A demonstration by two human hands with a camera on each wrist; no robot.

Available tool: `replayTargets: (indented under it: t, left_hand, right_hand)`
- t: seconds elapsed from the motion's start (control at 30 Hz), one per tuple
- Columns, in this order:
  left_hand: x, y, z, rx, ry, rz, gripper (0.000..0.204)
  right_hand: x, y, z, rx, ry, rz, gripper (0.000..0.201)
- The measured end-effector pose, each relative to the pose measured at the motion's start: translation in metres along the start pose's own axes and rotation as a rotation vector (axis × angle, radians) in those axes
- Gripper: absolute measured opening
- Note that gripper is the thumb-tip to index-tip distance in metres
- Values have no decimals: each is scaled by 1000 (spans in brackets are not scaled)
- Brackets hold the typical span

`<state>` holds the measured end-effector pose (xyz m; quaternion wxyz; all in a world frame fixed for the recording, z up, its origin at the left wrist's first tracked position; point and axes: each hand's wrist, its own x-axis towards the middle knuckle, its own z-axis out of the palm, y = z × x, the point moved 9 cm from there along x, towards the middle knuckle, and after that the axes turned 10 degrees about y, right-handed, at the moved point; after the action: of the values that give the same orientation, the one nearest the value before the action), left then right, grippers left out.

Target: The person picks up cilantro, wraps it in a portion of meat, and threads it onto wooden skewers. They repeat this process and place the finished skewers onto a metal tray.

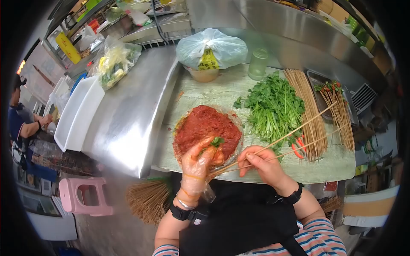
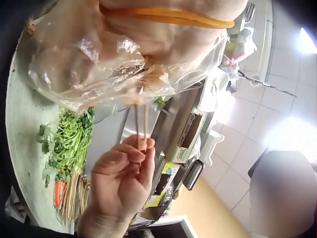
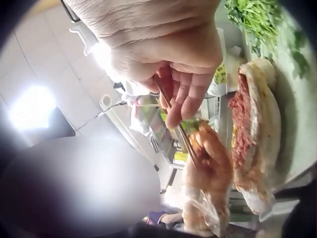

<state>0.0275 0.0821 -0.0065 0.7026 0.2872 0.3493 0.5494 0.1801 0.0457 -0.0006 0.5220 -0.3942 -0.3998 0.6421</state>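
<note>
My left hand [image 1: 197, 164] wears a clear plastic glove, banded at the wrist with an orange rubber band. Its fingers curl over the near edge of a bowl of red minced meat [image 1: 207, 126] and grip a sprig of cilantro [image 1: 218, 141], its leaves poking out. My bare right hand [image 1: 265, 164] pinches two long bamboo skewers [image 1: 299, 128] between thumb and fingers. In the right wrist view, the lower ends of the skewers [image 3: 185, 141] run into the gloved left hand [image 3: 210, 158]; what they meet there is hidden by the palm.
Right of the bowl lie a cilantro heap [image 1: 275, 104], loose skewers [image 1: 307, 111], red chilies [image 1: 299, 147] and a metal tray [image 1: 318, 79] with chili-tipped skewers. Behind stand a bagged tub [image 1: 209, 49] and a glass jar [image 1: 258, 64]. A white bin [image 1: 79, 113] is left; another person [image 1: 25, 115] sits beyond.
</note>
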Motion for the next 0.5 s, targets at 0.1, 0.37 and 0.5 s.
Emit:
replayTargets:
  t: [0.1,0.37,0.5]
  left_hand:
    - [-2,7,-3,375,33,197,32]
    - [-12,3,11,390,31,112,32]
    - [-15,0,11,335,79,26,35]
  right_hand:
    - [2,-38,-20,131,103,-120,27]
    - [23,-39,-47,159,209,-86,27]
    - [23,-38,-50,117,204,-33,27]
